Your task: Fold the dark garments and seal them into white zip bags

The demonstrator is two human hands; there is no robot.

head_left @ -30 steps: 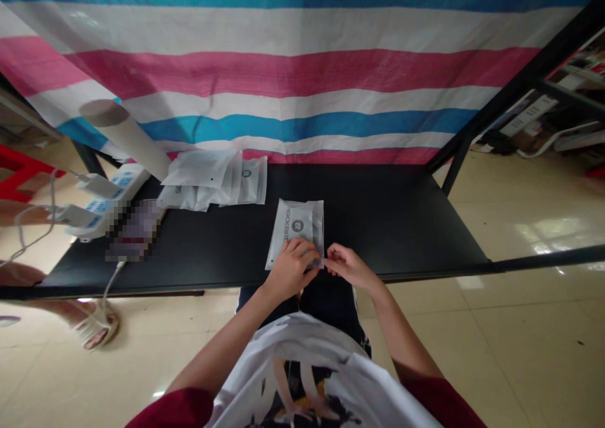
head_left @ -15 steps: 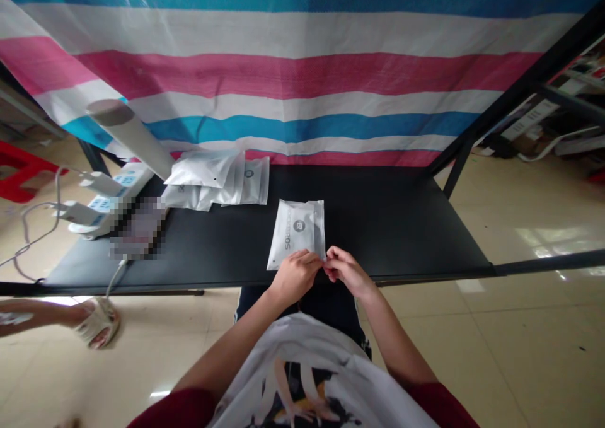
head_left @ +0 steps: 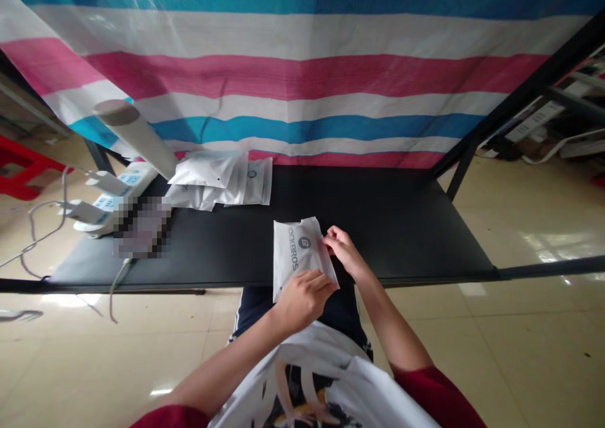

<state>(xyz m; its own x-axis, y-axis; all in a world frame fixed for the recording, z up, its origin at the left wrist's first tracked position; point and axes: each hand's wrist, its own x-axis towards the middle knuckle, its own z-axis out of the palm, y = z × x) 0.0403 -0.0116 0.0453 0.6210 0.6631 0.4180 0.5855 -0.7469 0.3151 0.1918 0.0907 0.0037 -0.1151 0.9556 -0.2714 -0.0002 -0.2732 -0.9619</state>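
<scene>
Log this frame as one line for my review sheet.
left hand: on lower part of flat white ROCKBROS pouch | right hand: touching pouch's right edge | nearby: stacked white pouches on black table

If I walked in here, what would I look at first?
The big striped tarp in pink, white and blue fills the back, behind the black table. In the middle, the person's left hand and right hand hold a white ROCKBROS pouch at the table's front edge. More white pouches lie piled behind it, toward the left.

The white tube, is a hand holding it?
No, the white tube stands apart; the left hand and right hand are on a white pouch.
</scene>
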